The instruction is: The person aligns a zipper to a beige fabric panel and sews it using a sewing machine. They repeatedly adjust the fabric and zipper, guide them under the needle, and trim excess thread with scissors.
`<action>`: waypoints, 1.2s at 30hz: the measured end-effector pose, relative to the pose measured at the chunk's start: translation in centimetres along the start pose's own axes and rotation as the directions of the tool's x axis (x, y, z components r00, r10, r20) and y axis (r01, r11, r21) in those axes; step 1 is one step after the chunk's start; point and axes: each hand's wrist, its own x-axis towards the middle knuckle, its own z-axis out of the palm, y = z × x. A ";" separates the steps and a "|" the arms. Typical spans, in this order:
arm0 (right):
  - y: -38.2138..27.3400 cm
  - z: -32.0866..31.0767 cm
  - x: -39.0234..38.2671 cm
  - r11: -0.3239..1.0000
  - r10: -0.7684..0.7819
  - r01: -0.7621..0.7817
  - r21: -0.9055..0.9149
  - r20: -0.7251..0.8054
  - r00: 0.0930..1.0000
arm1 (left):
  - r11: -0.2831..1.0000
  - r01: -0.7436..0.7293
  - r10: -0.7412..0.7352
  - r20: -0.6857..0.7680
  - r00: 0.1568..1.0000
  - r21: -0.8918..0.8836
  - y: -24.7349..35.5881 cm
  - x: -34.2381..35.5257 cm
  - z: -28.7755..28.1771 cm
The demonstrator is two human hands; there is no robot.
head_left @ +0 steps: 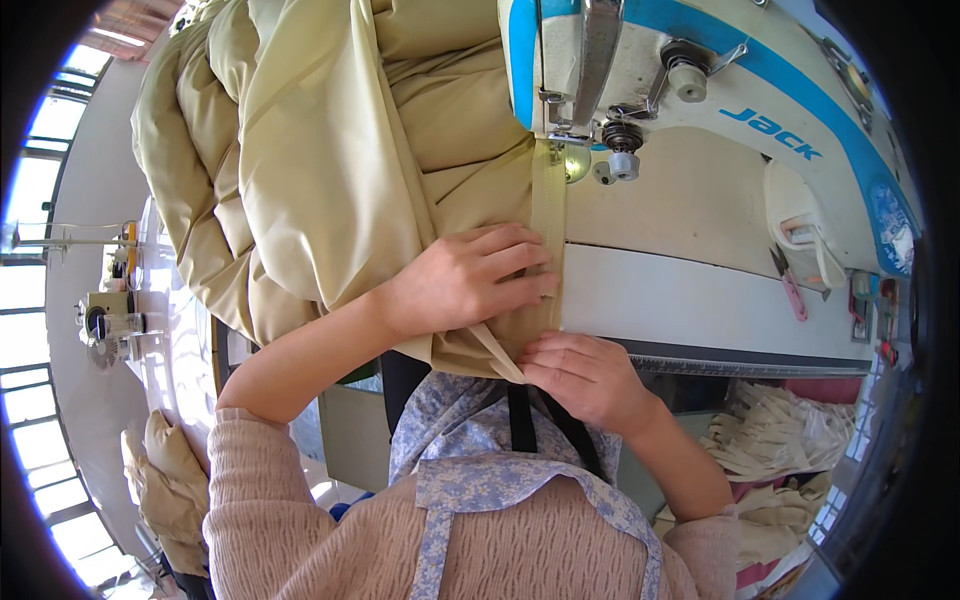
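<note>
fabric (pixel 330 160) beneath left hand (pixel 475 278)

Daylight blazes at nine o'clock through dark-barred glass windows (pixel 22 288), washed out to white, glaring off a glossy white surface (pixel 168 335) nearby. Soft shadows line the puffy beige fabric (pixel 310 150) at eleven. My bare left hand (pixel 465 280) looks sharp; edges bow toward the black rim.

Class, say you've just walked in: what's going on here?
A person in a floral apron handles padded beige fabric at a white sewing machine. The left hand rests on the fabric along a pale strip; the right hand holds the fabric's near edge. The strip's far end lies at the machine's head.
</note>
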 end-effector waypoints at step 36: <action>0.8 -1.1 3.2 0.995 0.073 -0.078 0.064 0.069 0.995 | 0.985 0.142 -0.150 -0.084 0.985 -0.099 -4.0 0.1 1.3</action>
